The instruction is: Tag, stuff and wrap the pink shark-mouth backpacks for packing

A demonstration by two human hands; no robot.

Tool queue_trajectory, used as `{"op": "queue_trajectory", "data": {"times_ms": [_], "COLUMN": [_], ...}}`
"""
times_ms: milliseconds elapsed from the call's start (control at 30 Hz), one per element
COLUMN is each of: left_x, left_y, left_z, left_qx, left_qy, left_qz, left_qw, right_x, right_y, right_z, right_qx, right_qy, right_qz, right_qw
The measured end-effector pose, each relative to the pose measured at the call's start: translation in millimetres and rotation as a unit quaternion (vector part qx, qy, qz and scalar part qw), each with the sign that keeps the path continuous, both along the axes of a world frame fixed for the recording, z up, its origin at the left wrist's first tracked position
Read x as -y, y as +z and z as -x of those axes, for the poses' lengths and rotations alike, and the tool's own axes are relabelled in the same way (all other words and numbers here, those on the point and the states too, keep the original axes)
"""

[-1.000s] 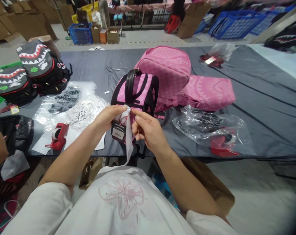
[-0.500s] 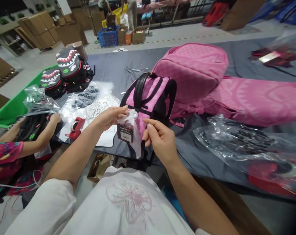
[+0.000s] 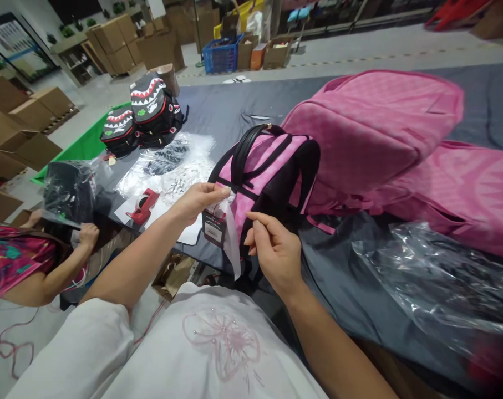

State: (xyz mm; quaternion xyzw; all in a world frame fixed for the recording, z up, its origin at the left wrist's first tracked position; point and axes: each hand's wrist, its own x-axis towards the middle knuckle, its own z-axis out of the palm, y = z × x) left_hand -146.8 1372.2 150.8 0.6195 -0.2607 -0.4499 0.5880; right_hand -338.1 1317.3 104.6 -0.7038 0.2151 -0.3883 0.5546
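A small pink and black backpack (image 3: 265, 158) stands at the table's near edge, its black handle on top. My left hand (image 3: 201, 202) pinches a thin white plastic wrapping (image 3: 233, 244) against the side of this backpack. Just below those fingertips hangs a black hang tag (image 3: 213, 230) with a white label. To the right, my right hand (image 3: 276, 249) is closed, thumb against index finger, close to the backpack's lower side. Whatever those fingers may hold is too small to make out.
Large pink backpacks (image 3: 371, 122) fill the right, behind clear plastic bags (image 3: 442, 282). Left of me lie a red tape dispenser (image 3: 143, 206) and printed plastic bags (image 3: 159, 160). Dark shark-mouth backpacks (image 3: 153, 108) stand by a green bin (image 3: 79, 147). A co-worker's hand (image 3: 88, 235) handles a bagged backpack (image 3: 68, 191).
My view has turned left. My left hand stays at the white wrapping, and my right hand keeps its pinch nearby. The co-worker's dark backpack now has clear plastic over it.
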Motion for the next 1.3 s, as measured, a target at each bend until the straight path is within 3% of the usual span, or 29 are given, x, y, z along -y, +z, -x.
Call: {"op": "queue_trajectory", "data": {"times_ms": [167, 367, 467, 600, 667, 767, 867, 967, 1133, 1300], "left_x": [-11.2, -33.9, -60.5, -112.9, -136.2, -160.5, -179.0, -198.3, -224.9, -242.8], "left_y": [2.4, -3.9, -31.4, -99.3, -137.4, -186.3, -218.3, -238.3, -276.0, -313.3], "left_z": [-3.0, -19.9, -44.7, -79.6, -92.0, -110.5, -143.7, -197.6, -291.1, -332.7], "left_qx": [-0.006, 0.021, 0.032, 0.081, 0.072, 0.073, 0.117, 0.166, 0.196, 0.195], "left_qy": [-0.036, 0.086, 0.202, 0.406, 0.450, 0.481, 0.512, 0.522, 0.464, 0.384], "left_qz": [-0.040, -0.036, -0.022, -0.136, -0.189, -0.233, -0.266, -0.290, -0.303, -0.299], "left_qw": [0.999, 0.995, 0.979, 0.900, 0.870, 0.842, 0.808, 0.785, 0.809, 0.852], "right_x": [-5.4, -6.1, -9.9, -30.2, -47.5, -74.9, -99.2, -123.2, -161.3, -179.7], "right_y": [-14.7, -25.3, -30.2, -58.6, -83.7, -125.4, -158.7, -181.5, -217.4, -244.1], "right_z": [8.7, 23.3, 25.0, 0.3, -24.8, -75.9, -142.0, -219.8, -344.4, -421.0], "right_qx": [0.011, 0.037, 0.047, -0.081, -0.142, -0.180, -0.219, -0.264, -0.291, -0.294], "right_qy": [-0.025, 0.000, 0.104, 0.324, 0.366, 0.378, 0.347, 0.268, 0.200, 0.181], "right_qz": [0.037, 0.090, 0.131, 0.069, 0.021, -0.063, -0.198, -0.330, -0.411, -0.470], "right_qw": [0.999, 0.995, 0.985, 0.940, 0.919, 0.906, 0.890, 0.866, 0.840, 0.812]}}
